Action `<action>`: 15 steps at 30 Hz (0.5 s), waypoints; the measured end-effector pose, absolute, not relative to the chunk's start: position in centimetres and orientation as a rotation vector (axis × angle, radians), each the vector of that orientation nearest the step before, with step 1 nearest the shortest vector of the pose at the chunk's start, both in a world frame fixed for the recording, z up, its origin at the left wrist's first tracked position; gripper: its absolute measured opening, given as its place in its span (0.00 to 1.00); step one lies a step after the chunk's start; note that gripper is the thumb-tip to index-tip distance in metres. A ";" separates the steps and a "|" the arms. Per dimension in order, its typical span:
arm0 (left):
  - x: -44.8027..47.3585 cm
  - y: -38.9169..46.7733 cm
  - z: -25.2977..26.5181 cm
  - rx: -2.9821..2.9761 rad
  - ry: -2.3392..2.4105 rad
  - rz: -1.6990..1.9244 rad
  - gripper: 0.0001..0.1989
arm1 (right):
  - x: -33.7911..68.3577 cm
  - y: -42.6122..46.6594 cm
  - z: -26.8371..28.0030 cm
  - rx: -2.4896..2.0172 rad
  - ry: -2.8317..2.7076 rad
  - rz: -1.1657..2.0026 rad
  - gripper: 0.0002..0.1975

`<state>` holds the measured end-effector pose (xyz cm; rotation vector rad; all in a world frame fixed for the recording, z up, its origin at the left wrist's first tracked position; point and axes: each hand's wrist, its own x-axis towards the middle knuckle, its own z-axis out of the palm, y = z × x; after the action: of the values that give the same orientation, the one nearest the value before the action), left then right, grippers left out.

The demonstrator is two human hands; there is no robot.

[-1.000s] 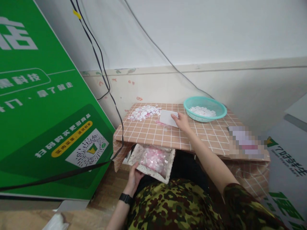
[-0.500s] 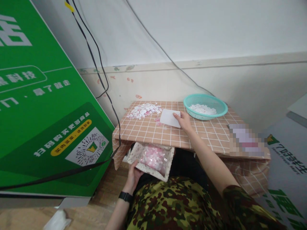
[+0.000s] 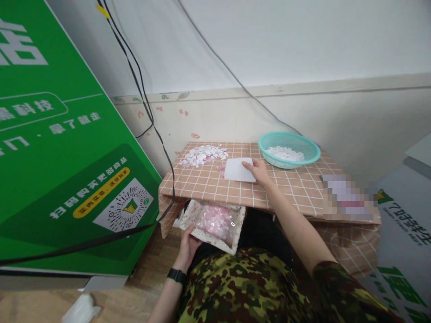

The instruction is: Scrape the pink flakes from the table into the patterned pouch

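My left hand (image 3: 189, 246) grips the left edge of a tray-like box (image 3: 232, 246) just below the table's front edge. Pink and white pieces in shiny clear plastic (image 3: 217, 220) lie inside it. Above the table, my right hand (image 3: 259, 171) is closed on the right side of a flat white scraper-like card (image 3: 235, 170). A few pink pieces (image 3: 221, 168) show at the card's left edge; what lies beneath the card is hidden. Behind and left of it spreads a loose pile of white and pink paper-like pieces (image 3: 204, 155).
A turquoise plastic basket (image 3: 288, 163) with white pieces stands at the table's back right. The table has a brown checked cloth (image 3: 198, 186). A green sign board (image 3: 67, 179) and dangling black cables (image 3: 148, 103) are at left, a wall (image 3: 215, 119) behind.
The white card in my right hand has tilted slightly and shifted a little lower toward the table's front edge. My left hand and the box have hardly moved.
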<state>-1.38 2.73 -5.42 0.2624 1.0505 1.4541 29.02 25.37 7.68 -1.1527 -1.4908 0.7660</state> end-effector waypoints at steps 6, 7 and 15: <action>-1.3 2.6 -5.1 0.243 1.062 1.460 0.32 | 28.9 25.4 7.7 -1.147 -1.501 0.716 0.24; -1.3 2.6 -5.0 0.243 1.057 1.459 0.32 | 28.7 25.2 7.8 -1.139 -1.537 0.726 0.25; -1.3 2.6 -5.2 0.233 1.046 1.458 0.31 | 28.0 24.6 8.1 -1.106 -1.578 0.762 0.28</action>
<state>-1.33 2.60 -5.21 0.2335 1.0461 1.4578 28.02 24.55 8.07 -1.1060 -1.5775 0.7620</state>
